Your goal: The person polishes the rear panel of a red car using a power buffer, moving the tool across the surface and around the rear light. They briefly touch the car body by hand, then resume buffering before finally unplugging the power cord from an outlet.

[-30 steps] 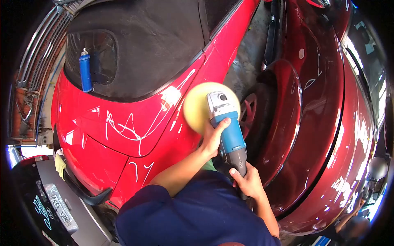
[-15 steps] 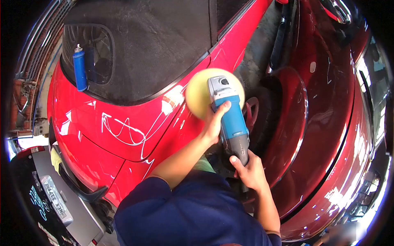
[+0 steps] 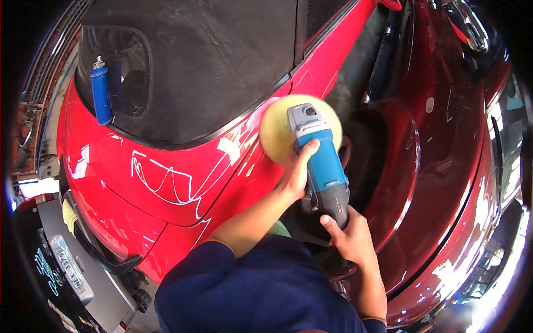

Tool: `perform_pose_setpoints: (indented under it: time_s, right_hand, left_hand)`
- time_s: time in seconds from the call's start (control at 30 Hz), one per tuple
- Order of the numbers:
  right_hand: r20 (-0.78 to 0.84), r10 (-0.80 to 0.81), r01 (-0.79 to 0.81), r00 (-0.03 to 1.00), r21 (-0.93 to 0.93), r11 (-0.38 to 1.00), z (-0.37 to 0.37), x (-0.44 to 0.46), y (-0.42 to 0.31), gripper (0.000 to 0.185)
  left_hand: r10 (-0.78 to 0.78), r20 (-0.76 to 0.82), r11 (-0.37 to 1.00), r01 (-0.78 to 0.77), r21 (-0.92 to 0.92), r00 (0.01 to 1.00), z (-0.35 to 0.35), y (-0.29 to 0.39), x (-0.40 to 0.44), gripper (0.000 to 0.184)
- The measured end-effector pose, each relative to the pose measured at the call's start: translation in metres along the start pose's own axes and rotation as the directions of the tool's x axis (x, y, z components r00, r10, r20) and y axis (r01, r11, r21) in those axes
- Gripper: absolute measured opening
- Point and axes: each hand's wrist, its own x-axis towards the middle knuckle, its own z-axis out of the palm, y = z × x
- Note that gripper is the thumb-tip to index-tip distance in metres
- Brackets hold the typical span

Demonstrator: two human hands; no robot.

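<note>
A teal and grey power polisher with a round yellow pad lies over the side panel of a red car. My left hand is closed round the polisher's body just behind its metal head, thumb on top. Lower down, my right hand grips the dark rear handle. The pad's rim looks blurred, and its underside is hidden. Upright on the car's rear edge, by the soft top's window, stands a blue bottle.
A dark red car stands close on the right, its wheel near the polisher. The black soft top lies ahead. A yellow cloth hangs at the red car's rear, beside a grey vehicle with a licence plate.
The polisher and both hands have shifted slightly right in view, with the grip unchanged. The view has also moved, so the bottle and red car appear farther left.
</note>
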Motion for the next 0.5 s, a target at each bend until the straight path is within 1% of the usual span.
perform_pose_setpoints:
  time_s: [0.07, 0.1, 0.2, 0.23, 0.33, 0.37, 0.5]
  right_hand:
    - [-0.009, 0.005, -0.005, 1.0, 0.013, 1.0, -0.008, 0.009, -0.01, 0.062]
    - [-0.029, -0.011, 0.011, 1.0, 0.001, 1.0, -0.011, 0.016, -0.013, 0.063]
    - [-0.02, 0.005, -0.005, 1.0, -0.007, 1.0, -0.023, 0.035, -0.029, 0.063]
    - [-0.022, -0.02, 0.019, 1.0, -0.044, 0.999, -0.026, 0.041, -0.027, 0.064]
    - [-0.041, -0.02, 0.019, 0.999, -0.038, 0.999, -0.031, 0.046, -0.036, 0.064]
    - [-0.047, -0.021, 0.019, 0.999, -0.045, 0.999, -0.032, 0.049, -0.036, 0.065]
    - [-0.053, -0.014, 0.013, 0.998, -0.032, 0.999, -0.035, 0.058, -0.033, 0.069]
  left_hand:
    - [0.046, -0.021, 0.999, -0.046, -0.003, 0.999, 0.009, -0.002, 0.019, 0.055]
    - [0.04, -0.002, 0.999, -0.04, -0.018, 0.999, 0.01, -0.002, 0.03, 0.058]
    - [0.061, 0.061, 0.998, -0.06, -0.023, 0.996, 0.018, 0.007, 0.053, 0.06]
    - [0.034, 0.117, 0.998, -0.028, -0.057, 0.992, 0.019, 0.011, 0.056, 0.061]
    - [0.046, 0.04, 0.998, -0.045, -0.034, 0.998, 0.02, 0.006, 0.073, 0.064]
    - [0.007, 0.026, 1.0, -0.007, -0.02, 1.0, 0.018, 0.006, 0.077, 0.067]
    - [0.034, 0.034, 0.999, -0.034, -0.024, 0.999, 0.022, 0.002, 0.089, 0.071]
